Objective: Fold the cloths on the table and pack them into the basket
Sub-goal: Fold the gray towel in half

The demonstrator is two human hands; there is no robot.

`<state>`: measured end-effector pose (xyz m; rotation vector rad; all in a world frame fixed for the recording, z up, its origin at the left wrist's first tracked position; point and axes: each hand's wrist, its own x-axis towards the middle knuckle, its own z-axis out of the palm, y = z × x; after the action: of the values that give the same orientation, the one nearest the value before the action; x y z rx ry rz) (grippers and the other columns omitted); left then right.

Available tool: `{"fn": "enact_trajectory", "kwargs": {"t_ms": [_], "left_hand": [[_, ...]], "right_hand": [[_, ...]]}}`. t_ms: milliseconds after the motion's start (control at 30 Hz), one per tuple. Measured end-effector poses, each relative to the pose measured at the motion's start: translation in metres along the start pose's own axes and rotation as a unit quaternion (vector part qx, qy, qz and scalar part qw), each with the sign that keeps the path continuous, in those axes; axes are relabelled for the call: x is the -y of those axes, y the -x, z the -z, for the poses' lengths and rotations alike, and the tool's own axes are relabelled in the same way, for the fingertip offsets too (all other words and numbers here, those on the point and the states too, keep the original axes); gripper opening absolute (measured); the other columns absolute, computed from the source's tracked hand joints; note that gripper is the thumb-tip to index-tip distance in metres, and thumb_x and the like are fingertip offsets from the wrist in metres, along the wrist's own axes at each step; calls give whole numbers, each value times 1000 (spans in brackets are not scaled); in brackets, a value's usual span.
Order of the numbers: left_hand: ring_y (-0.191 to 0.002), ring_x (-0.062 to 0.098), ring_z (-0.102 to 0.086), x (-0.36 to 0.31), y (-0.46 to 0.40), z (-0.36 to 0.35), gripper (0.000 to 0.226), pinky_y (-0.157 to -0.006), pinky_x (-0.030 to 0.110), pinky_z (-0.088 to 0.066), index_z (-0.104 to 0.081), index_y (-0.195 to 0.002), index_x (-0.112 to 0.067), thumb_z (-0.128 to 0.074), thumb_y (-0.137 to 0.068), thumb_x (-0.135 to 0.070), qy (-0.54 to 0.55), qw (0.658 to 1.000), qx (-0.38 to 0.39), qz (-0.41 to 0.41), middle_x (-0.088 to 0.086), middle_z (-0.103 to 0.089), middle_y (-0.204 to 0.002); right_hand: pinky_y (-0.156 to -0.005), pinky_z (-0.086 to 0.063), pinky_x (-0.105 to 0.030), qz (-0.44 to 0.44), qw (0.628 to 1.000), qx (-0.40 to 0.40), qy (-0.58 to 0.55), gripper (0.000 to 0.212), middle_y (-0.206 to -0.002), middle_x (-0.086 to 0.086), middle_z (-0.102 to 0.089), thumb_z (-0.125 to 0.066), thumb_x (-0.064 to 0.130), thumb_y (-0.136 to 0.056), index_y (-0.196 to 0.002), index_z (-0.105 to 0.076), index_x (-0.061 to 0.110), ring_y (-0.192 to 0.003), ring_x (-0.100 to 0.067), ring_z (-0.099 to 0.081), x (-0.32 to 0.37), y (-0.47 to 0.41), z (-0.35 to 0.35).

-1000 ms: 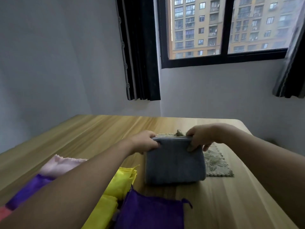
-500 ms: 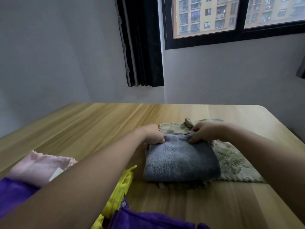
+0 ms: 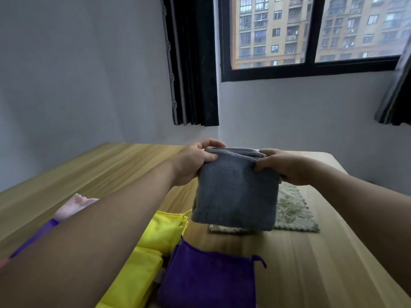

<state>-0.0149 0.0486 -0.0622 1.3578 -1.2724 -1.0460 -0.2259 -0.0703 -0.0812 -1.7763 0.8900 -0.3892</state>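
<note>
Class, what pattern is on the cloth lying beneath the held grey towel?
A leafy floral print in green and beige on the patterned cloth, seen in the head view.

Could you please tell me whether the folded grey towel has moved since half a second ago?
Yes. The folded grey terry towel, then lying on the patterned green mat, now hangs lifted above it.

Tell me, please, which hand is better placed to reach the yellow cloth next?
Left, probably. The left hand and right hand both grip the folded grey terry towel, but the yellow cloth lies on the wooden table right beside the left forearm.
</note>
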Motion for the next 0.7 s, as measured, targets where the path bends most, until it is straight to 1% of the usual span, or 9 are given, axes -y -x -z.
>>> {"fn": "enact_trajectory", "kwargs": {"t_ms": [67,133,200,300,433,533,600,667,700], "left_hand": [[-96,23,-59,-10,6,-2,30,-76,31,-53,-68,-109,-18,-45,-98,-2,34,999,-23,-17,8,-63,-109],[-102,26,-60,-20,14,-5,30,-84,34,-53,-67,-111,-14,-44,-98,-2,43,998,-37,-22,10,-64,-112],[-99,25,-62,-27,18,-8,29,-81,33,-56,-67,-111,-12,-43,-97,-1,37,998,-54,-17,12,-65,-109],[-88,21,-64,-31,20,-13,29,-69,29,-58,-65,-113,-8,-42,-97,1,14,997,-80,11,12,-66,-102],[-90,25,-62,-23,16,-17,30,-69,33,-55,-64,-110,-10,-40,-96,2,-34,993,-89,72,16,-64,-106],[-85,27,-61,-6,9,-20,32,-70,36,-54,-63,-101,-10,-37,-94,7,-87,985,-88,119,17,-63,-103],[-79,26,-57,14,0,-24,33,-65,34,-51,-62,-94,-10,-35,-92,8,-165,975,-99,115,18,-61,-103],[-83,23,-53,36,-10,-29,32,-68,31,-46,-61,-98,-13,-35,-90,5,-249,957,-110,105,16,-57,-109],[-93,24,-52,48,-14,-30,31,-77,32,-47,-60,-103,-15,-35,-90,0,-301,941,-111,107,15,-53,-117]], "right_hand": [[-66,-53,-31,3,1000,10,-26,47,-113,-12,-65,-68,15,-72,-118,-58,18,-100,-27,-64,15,11,4],[-60,-54,-25,-9,999,31,-29,35,-100,-8,-71,-65,14,-78,-113,-62,14,-84,-21,-69,30,25,7],[-51,-50,-22,-30,999,34,11,24,-83,-6,-71,-65,18,-81,-103,-65,8,-66,-16,-66,41,36,8],[-60,-51,-24,-48,998,39,17,36,-89,-7,-71,-68,25,-75,-105,-66,6,-71,-17,-65,46,43,7],[-56,-55,-23,-69,995,55,-39,22,-87,-9,-73,-58,13,-86,-105,-65,7,-68,-17,-69,38,42,1],[-54,-54,-23,-78,994,60,-43,11,-85,-10,-71,-57,8,-88,-96,-66,9,-65,-17,-67,20,32,-8],[-61,-56,-29,-89,995,42,-26,5,-90,-12,-68,-61,8,-87,-92,-62,6,-69,-20,-66,1,20,-18],[-77,-57,-41,-105,994,-1,3,20,-103,-16,-66,-68,10,-83,-100,-59,5,-85,-27,-68,-23,5,-28],[-83,-57,-46,-113,993,-21,33,30,-109,-16,-64,-71,11,-80,-107,-57,6,-94,-30,-67,-35,-2,-33]]}}
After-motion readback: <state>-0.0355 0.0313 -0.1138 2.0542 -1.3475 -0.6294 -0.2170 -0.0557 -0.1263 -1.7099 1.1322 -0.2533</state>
